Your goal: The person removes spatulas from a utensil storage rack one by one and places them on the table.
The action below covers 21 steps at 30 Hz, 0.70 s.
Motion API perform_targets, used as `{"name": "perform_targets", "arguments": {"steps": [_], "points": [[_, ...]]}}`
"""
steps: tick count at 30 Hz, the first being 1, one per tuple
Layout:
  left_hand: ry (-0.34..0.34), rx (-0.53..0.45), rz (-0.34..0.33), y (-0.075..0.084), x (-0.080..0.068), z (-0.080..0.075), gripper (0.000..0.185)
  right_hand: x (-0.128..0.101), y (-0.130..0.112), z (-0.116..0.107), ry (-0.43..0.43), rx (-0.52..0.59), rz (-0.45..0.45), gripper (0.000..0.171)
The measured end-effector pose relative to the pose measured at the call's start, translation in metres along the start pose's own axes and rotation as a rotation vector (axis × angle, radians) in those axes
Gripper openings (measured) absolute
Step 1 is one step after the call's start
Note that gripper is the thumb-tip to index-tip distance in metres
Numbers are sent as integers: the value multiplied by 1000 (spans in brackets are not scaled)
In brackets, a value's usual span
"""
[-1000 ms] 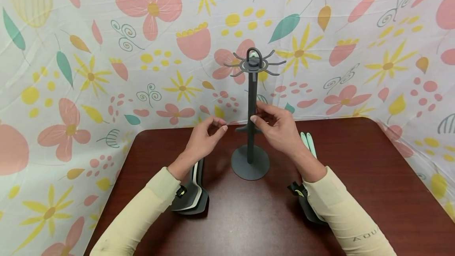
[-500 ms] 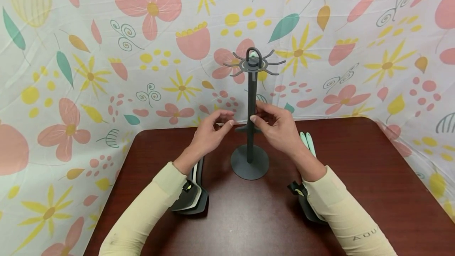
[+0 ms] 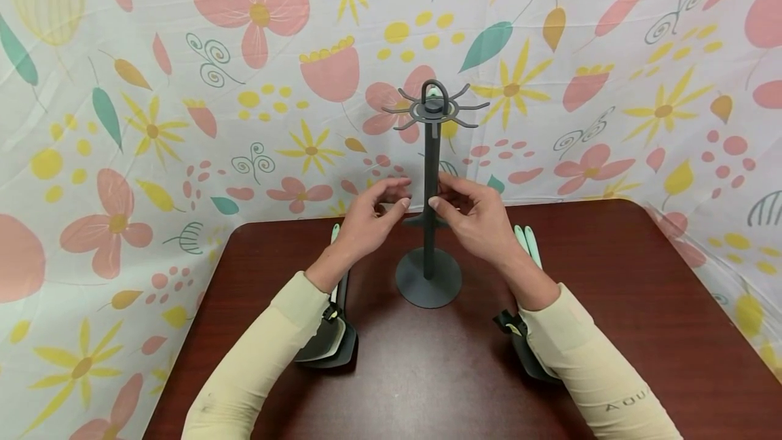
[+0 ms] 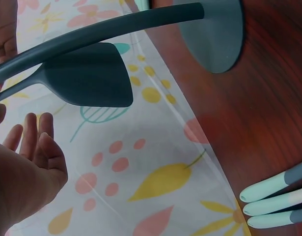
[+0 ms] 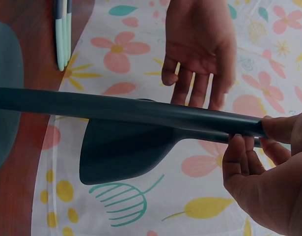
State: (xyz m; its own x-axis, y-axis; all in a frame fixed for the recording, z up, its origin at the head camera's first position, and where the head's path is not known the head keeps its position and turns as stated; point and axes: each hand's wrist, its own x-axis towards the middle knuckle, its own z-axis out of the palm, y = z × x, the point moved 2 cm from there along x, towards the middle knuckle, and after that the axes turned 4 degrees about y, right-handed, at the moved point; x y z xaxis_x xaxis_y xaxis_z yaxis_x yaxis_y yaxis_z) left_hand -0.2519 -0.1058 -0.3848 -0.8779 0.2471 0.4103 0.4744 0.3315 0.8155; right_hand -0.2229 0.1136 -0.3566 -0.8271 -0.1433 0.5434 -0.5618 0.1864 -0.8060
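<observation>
A dark grey utensil stand (image 3: 432,161) rises upright on its round base (image 3: 429,290), with a ring of hooks on top. Behind its pole hangs a dark turner (image 5: 131,152), its broad head downward; a bit of mint handle shows at the hooks. My right hand (image 3: 479,216) grips the pole from the right, thumb in front and fingers reaching behind by the turner's shaft (image 5: 205,136). Left of the pole is my left hand (image 3: 373,219), fingers loosely bent, holding nothing. In the right wrist view it appears beyond the pole, a small gap away.
Several utensils with dark heads (image 3: 342,352) lie under my left forearm, their mint handles (image 4: 268,189) toward the back. Others with mint handles (image 3: 528,243) lie under the right forearm. A floral cloth (image 3: 275,155) hangs behind the brown table (image 3: 611,277).
My left hand has moved right and slightly up toward the pole, its fingers opening a little. The right hand and the stand have stayed in place.
</observation>
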Motion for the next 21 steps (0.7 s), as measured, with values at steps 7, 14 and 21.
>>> {"name": "perform_targets", "arguments": {"steps": [7, 14, 21], "points": [[-19, -23, 29, 7, 5, 5, 38, 0, 0, 0, -2, 24, 6, 39], [-44, -75, 54, 12, 11, 10, 39, 0, 0, 0, -7, 19, 3, 40], [-85, -124, 59, 13, 15, 13, 39, 0, -1, 0, -1, 10, 0, 40]]}}
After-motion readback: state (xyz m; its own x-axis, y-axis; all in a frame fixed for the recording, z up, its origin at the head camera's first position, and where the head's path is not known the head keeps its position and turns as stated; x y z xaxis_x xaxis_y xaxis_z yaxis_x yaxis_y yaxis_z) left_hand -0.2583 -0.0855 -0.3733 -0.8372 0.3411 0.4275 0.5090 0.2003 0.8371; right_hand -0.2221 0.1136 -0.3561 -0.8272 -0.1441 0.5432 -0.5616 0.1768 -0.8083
